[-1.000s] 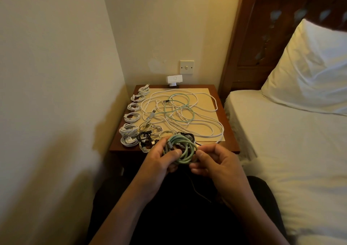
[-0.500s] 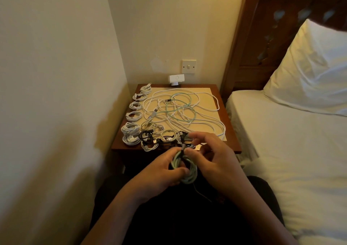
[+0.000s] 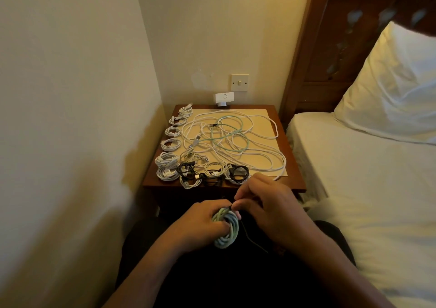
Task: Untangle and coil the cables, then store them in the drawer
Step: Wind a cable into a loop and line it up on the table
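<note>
While the left hand (image 3: 200, 222) grips a coil of pale green cable (image 3: 227, 233) over the lap, fingers curled round the loops, the right hand (image 3: 266, 204) pinches the cable's dark end at the top of the coil between thumb and fingertips. Both hands are just in front of the table (image 3: 292, 166), below its near edge. A thin dark strand (image 3: 251, 240) trails down from under the right hand.

On the table:
- a pale sheet (image 3: 259, 117) covers most of the top;
- loose tangled cables (image 3: 232, 140), white with one green, are spread across the sheet;
- white coiled cables (image 3: 170, 145) lie in a row along the left edge, from back to front;
- more coils, black (image 3: 238, 172) and white mixed, lie along the near edge, touching or overlapping one another;
- a small white device (image 3: 224, 97) stands at the back edge, under a wall switch (image 3: 240, 82).

A bed (image 3: 365, 185) with a white pillow (image 3: 389, 83) stands just beside the table on the right.
</note>
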The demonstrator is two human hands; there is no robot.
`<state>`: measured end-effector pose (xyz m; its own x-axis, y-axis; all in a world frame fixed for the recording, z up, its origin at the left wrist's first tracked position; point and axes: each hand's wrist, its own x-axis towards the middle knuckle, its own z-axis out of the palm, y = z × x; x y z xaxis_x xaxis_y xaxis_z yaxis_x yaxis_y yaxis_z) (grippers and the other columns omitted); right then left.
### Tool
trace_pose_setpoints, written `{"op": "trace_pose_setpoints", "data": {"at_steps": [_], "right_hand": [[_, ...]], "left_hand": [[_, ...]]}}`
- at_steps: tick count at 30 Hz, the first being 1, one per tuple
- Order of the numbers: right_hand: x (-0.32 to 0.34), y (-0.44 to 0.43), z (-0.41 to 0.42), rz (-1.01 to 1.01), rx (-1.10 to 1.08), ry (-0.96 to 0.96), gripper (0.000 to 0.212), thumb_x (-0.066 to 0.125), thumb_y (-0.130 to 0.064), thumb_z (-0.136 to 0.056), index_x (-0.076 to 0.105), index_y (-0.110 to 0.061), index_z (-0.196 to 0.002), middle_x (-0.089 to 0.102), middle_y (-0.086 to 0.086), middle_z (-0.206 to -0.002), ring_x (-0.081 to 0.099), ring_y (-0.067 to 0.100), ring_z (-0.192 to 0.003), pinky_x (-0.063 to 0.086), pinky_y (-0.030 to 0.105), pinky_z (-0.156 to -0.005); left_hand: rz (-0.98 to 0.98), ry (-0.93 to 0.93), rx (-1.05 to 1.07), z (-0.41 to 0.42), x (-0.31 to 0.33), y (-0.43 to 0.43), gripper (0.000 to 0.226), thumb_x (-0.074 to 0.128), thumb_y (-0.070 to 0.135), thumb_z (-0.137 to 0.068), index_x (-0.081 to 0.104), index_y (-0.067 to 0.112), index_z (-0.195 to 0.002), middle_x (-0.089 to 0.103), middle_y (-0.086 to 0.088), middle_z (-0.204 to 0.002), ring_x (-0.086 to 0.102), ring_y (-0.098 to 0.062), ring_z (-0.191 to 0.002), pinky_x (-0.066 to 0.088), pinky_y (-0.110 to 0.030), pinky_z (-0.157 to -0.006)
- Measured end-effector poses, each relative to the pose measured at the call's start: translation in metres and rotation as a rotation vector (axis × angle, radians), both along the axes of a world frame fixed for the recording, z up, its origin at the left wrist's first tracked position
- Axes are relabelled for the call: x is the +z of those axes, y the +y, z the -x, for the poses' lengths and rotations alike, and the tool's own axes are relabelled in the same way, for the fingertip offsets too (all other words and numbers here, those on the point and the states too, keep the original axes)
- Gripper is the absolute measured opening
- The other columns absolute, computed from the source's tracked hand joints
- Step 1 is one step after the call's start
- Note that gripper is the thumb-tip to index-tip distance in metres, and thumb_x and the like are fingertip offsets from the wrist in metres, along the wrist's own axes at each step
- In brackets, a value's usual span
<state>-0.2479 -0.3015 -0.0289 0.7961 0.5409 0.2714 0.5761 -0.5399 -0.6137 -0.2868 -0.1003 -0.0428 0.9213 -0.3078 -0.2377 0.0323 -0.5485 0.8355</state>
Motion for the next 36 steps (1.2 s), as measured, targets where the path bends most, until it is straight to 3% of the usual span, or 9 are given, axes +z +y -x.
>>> {"op": "trace_pose_setpoints", "data": {"at_steps": [4,6,10,13,17,23,28,32,36], "right_hand": [[0.012,-0.018,-0.008,-0.098,-0.089,-0.113,0.005,0.072,-0.029,-0.092,0.068,-0.029,-0.095,0.06,-0.02,-0.098,0.057,-0.001,-0.094,0.044,0.01,-0.074],[0.014,-0.024,-0.008,-0.135,-0.119,-0.136,0.007,0.072,-0.03,-0.091,0.069,-0.029,-0.097,0.062,-0.02,-0.099,0.058,-0.002,-0.096,0.043,0.008,-0.075],[0.015,-0.019,-0.004,-0.195,-0.089,-0.164,0.008,0.072,-0.029,-0.091,0.072,-0.023,-0.097,0.064,-0.014,-0.1,0.062,0.003,-0.098,0.044,0.008,-0.078],[0.008,-0.011,-0.008,-0.296,-0.095,-0.043,0.01,0.077,-0.022,-0.09,0.074,-0.024,-0.099,0.066,-0.014,-0.102,0.065,0.009,-0.099,0.052,0.022,-0.081],[-0.012,-0.003,-0.003,-0.266,-0.128,0.037,0.023,0.072,-0.022,-0.095,0.074,-0.03,-0.117,0.067,-0.018,-0.109,0.065,0.001,-0.103,0.055,0.029,-0.088],[-0.019,-0.001,0.015,-0.27,-0.121,0.304,0.054,0.059,-0.029,-0.102,0.043,-0.043,-0.151,0.069,-0.019,-0.114,0.067,-0.002,-0.104,0.057,0.024,-0.092],[-0.021,0.006,0.022,-0.251,-0.19,0.365,0.086,0.075,-0.031,-0.093,0.02,-0.052,-0.154,0.071,-0.016,-0.112,0.07,-0.004,-0.096,0.058,0.017,-0.082],[-0.024,0.002,0.018,-0.245,-0.273,0.505,0.059,0.075,-0.022,-0.092,0.045,-0.038,-0.139,0.073,-0.006,-0.098,0.073,0.002,-0.081,0.057,0.019,-0.066],[-0.027,-0.002,0.01,-0.328,-0.292,0.602,0.033,0.074,-0.017,-0.093,0.062,-0.032,-0.12,0.076,-0.004,-0.098,0.075,0.011,-0.085,0.065,0.039,-0.077]], "left_hand": [[0.257,0.066,0.004,0.0,0.016,0.004,0.031,0.06,0.005,-0.088,0.071,0.021,-0.113,0.072,-0.004,-0.107,0.066,-0.012,-0.094,0.054,-0.028,-0.081],[0.268,0.065,-0.036,-0.004,0.026,0.01,0.033,0.058,-0.003,-0.093,0.071,0.018,-0.114,0.072,-0.004,-0.108,0.066,-0.01,-0.096,0.052,-0.022,-0.081],[0.169,0.122,-0.158,-0.007,0.033,0.008,0.036,0.056,-0.007,-0.091,0.071,0.015,-0.116,0.072,-0.007,-0.111,0.067,-0.012,-0.098,0.052,-0.02,-0.081],[0.245,0.143,-0.118,-0.007,0.026,0.004,0.031,0.062,-0.001,-0.091,0.065,0.016,-0.116,0.07,-0.013,-0.11,0.066,-0.015,-0.096,0.054,-0.025,-0.08],[0.345,0.137,-0.001,-0.009,0.019,0.0,0.022,0.066,0.005,-0.094,0.051,0.014,-0.107,0.064,0.003,-0.083,0.06,-0.008,-0.075,0.048,-0.022,-0.063],[0.302,-0.099,0.264,-0.016,0.001,-0.003,0.008,0.072,0.019,-0.093,0.071,0.025,-0.099,0.073,0.001,-0.091,0.066,-0.008,-0.081,0.05,-0.024,-0.075],[0.364,-0.148,0.364,-0.008,-0.007,-0.018,0.024,0.069,0.011,-0.094,0.07,0.029,-0.11,0.074,0.005,-0.103,0.072,-0.008,-0.094,0.056,-0.022,-0.076],[0.289,-0.226,0.377,-0.007,-0.014,-0.018,0.04,0.073,0.015,-0.093,0.062,0.04,-0.121,0.073,0.009,-0.101,0.07,-0.006,-0.096,0.054,-0.02,-0.077],[0.121,-0.201,0.262,-0.002,-0.018,-0.015,0.057,0.062,0.023,-0.101,0.04,0.054,-0.144,0.073,0.014,-0.099,0.069,0.002,-0.092,0.053,-0.017,-0.078]]}}
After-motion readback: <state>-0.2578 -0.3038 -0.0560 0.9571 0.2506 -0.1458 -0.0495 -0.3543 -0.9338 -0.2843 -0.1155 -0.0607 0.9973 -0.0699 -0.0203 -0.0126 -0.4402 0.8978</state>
